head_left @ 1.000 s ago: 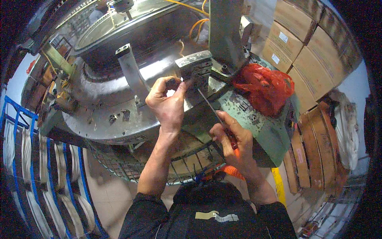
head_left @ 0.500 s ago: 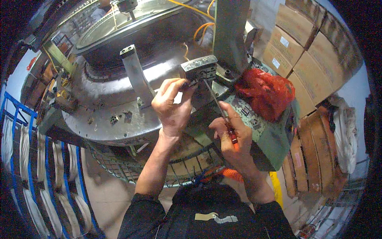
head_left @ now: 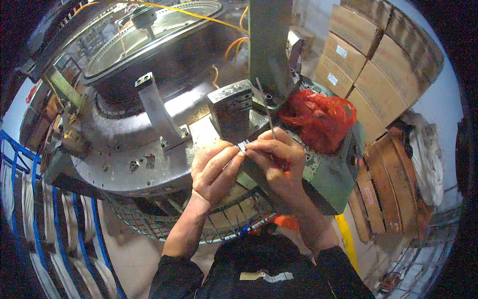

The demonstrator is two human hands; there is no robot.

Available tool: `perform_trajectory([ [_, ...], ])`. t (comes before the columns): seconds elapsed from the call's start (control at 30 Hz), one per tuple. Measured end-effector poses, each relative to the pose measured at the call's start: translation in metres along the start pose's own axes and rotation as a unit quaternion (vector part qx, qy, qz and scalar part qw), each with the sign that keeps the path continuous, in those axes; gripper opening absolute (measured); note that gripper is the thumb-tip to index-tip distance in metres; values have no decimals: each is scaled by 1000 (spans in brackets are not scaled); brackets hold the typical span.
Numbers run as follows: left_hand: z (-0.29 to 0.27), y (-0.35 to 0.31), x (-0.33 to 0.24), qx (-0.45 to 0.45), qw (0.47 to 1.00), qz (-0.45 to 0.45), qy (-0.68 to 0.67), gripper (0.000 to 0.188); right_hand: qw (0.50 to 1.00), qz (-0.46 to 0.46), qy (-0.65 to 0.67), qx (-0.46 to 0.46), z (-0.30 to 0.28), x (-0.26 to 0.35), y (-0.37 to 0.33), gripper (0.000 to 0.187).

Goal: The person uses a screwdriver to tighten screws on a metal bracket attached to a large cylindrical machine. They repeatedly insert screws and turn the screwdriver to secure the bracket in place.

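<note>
A small silvery piece (head_left: 242, 146) is pinched between two bare hands in front of a dark metal block (head_left: 232, 112) at the edge of a round machine. The fingers of the left hand (head_left: 213, 172) close narrowly on one side of it; those of the right hand (head_left: 279, 158) grip the other, while the same hand also holds a thin-shafted tool (head_left: 266, 109), tip up, beside the block. The piece's finer details are too small to tell. With so little of it to grip, it could slip if either pinch loosens, perhaps dropping past the machine's metal surface (head_left: 117, 170) toward the wire guard (head_left: 149, 222) or the floor (head_left: 132, 249) below. The tool, shared with a busy hand, might swing into the block or an upright green column (head_left: 269, 50) should the right wrist turn. Beyond the block stands a metal bracket (head_left: 158, 112); to the right lie a crumpled red bag (head_left: 321, 122) and stacked cardboard boxes (head_left: 383, 82).
</note>
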State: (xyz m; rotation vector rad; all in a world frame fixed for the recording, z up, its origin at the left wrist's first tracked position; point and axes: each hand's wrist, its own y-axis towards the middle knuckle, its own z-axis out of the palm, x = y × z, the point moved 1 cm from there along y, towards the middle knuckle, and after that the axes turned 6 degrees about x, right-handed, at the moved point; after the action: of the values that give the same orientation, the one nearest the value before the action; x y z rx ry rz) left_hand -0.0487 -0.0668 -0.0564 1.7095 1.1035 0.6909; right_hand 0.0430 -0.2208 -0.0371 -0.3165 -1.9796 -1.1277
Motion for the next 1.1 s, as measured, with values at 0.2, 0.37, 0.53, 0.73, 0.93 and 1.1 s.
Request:
perform_trajectory([
  [0.2, 5, 10, 17, -70, 986, -150, 7, 22, 993, -73, 78, -49, -18, -9, -7, 26],
  [0.37, 8, 20, 38, -53, 943, -325, -55, 27, 990, 111, 81, 5, -9, -5, -29, 30],
  [0.53, 9, 28, 39, -38, 934, -346, -73, 24, 990, 116, 86, 1, -1, 4, -34, 33],
  [0.73, 1, 35, 38, 4, 919, -391, -54, 21, 993, 113, 27, 14, 7, 5, -32, 33],
  [0.93, 0, 37, 40, 0, 958, -286, -22, 24, 993, 107, -54, 1, 16, 0, -30, 31],
  [1.1, -2, 36, 43, 23, 965, -261, -14, 25, 992, 103, -66, -12, 22, 1, -28, 30],
])
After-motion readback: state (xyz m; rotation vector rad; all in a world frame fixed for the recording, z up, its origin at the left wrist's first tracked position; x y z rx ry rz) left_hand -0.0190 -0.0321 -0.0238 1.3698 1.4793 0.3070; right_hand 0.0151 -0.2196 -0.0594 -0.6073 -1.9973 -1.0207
